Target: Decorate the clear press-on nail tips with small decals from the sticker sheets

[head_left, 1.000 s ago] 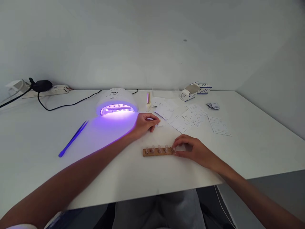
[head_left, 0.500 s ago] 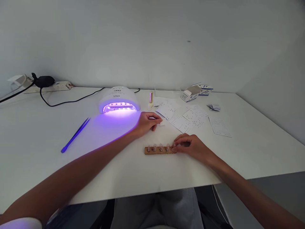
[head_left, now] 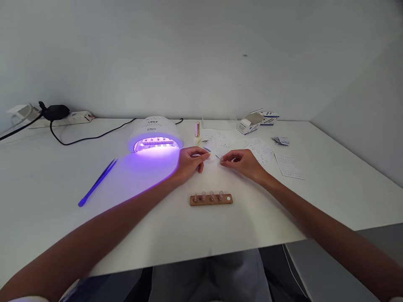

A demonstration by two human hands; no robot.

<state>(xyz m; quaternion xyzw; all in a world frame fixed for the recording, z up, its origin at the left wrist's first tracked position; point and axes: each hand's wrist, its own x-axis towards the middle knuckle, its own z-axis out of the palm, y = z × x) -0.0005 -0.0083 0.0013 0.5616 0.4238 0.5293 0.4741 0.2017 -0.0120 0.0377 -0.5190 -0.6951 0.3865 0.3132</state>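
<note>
My left hand point(head_left: 192, 162) is closed in a pinch on a small white piece point(head_left: 208, 155), too small to make out fully. Just to its right, my right hand point(head_left: 241, 162) pinches what looks like a clear nail tip, mostly hidden by the fingers. The two sets of fingertips face each other, a short gap apart, above the table. Nearer to me lies a wooden nail tip stand point(head_left: 206, 202) with several clear nail tips point(head_left: 212, 196) upright on it. A bare white dot point(head_left: 228, 199) shows at its right end.
A lit nail lamp point(head_left: 155, 130) throws purple light at the back left. Blue tweezers point(head_left: 97, 182) lie left of my forearm. A gold-capped bottle point(head_left: 197, 130), sticker sheets point(head_left: 260, 149), small packets point(head_left: 280, 141) and an open box point(head_left: 250, 122) stand or lie behind and right.
My right hand has left the right end of the wooden stand and moved up and away to my left hand, uncovering the white dot. My left hand keeps its pinch, nearly in place.
</note>
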